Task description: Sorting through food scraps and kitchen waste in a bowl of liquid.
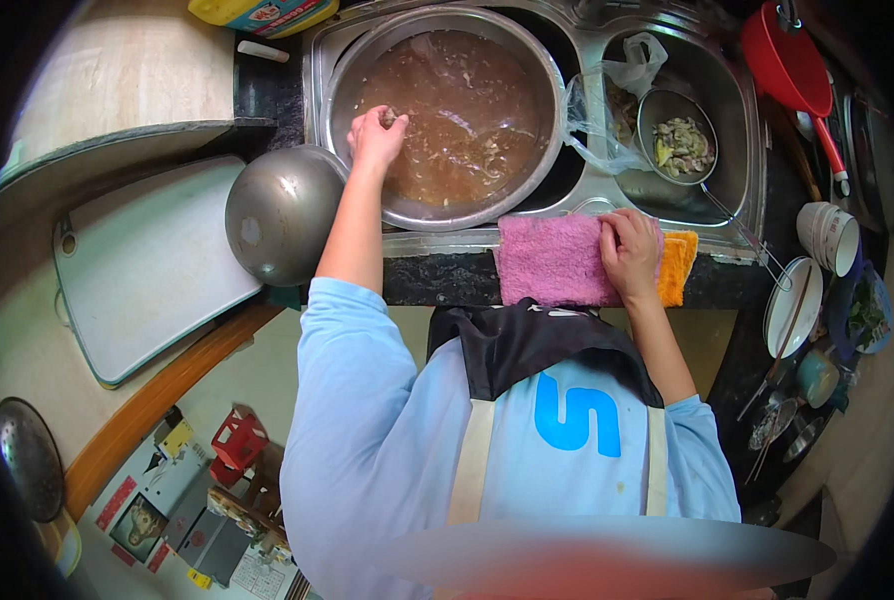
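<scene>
My left hand point(378, 136) pinches a small greyish piece of food point(390, 118) over the left side of a large metal basin point(447, 217). Cloudy brown water point(447, 112) with pale bits floating in it fills the basin. My right hand point(631, 249) lies with curled fingers on a folded pink towel point(548, 259) at the sink's front edge; whether it grips the cloth is hidden. Beneath the towel an orange cloth point(677, 266) sticks out. A wire-handled strainer point(704, 176) with pale, greenish shellfish meat point(683, 146) rests over the right sink bowl point(724, 90).
A clear plastic bag point(604, 146) hangs over the sink divider. Left of the basin are an overturned metal bowl point(285, 214) and a white cutting board point(158, 262). To the right are a red ladle point(788, 60), stacked bowls point(828, 236) and a plate point(792, 307) with chopsticks.
</scene>
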The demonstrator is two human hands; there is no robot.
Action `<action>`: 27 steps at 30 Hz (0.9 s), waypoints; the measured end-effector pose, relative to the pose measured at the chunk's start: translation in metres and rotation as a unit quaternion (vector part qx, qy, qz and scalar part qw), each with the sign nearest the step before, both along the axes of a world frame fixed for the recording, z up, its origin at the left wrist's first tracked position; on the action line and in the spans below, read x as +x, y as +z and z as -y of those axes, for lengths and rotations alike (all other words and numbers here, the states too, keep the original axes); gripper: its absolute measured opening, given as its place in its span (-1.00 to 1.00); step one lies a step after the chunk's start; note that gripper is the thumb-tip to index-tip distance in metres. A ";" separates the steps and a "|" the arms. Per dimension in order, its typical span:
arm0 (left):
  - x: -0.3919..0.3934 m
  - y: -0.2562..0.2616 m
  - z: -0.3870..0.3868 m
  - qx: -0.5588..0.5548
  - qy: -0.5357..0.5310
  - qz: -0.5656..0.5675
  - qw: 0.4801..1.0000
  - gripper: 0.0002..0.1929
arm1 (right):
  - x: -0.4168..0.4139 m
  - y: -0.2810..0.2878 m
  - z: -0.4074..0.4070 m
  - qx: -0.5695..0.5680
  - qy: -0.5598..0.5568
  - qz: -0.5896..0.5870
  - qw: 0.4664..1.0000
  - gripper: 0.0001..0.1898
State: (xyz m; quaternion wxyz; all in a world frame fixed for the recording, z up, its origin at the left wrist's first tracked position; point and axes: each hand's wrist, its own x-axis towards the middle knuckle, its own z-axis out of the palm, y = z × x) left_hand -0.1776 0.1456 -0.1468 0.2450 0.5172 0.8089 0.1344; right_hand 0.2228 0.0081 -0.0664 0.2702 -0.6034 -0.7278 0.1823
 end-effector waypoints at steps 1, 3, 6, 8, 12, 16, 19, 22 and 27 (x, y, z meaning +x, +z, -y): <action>0.002 0.007 -0.001 -0.010 0.001 -0.074 0.997 -0.33 | 0.001 -0.003 0.001 -0.001 -0.004 0.005 1.000 -0.92; 0.008 0.005 -0.003 -0.059 -0.010 -0.075 0.995 -0.29 | 0.003 -0.005 0.002 -0.001 -0.006 0.009 1.000 -0.92; 0.020 -0.008 -0.003 -0.108 -0.014 -0.070 0.992 -0.26 | 0.002 -0.004 0.002 -0.005 -0.008 0.019 1.000 -0.92; 0.025 -0.019 -0.003 -0.106 -0.011 -0.039 0.994 -0.33 | 0.001 -0.003 0.002 -0.008 -0.008 0.028 1.000 -0.93; 0.030 -0.041 -0.003 -0.024 -0.070 -0.005 0.997 -0.51 | 0.002 -0.002 0.000 0.005 0.000 0.034 0.999 -0.93; 0.042 -0.036 -0.008 -0.013 -0.043 0.037 0.998 -0.63 | 0.001 -0.002 0.001 -0.003 -0.003 0.029 1.000 -0.93; 0.048 -0.017 -0.014 -0.090 0.114 0.482 0.864 -0.67 | 0.001 -0.002 0.000 -0.009 -0.008 0.012 1.000 -0.93; 0.056 0.018 -0.005 -0.105 0.142 0.675 0.716 -0.66 | 0.002 -0.002 0.000 -0.010 -0.011 0.002 1.000 -0.92; 0.066 0.040 0.008 -0.108 0.084 0.827 0.545 -0.59 | 0.001 -0.001 -0.001 0.005 -0.007 0.017 1.000 -0.92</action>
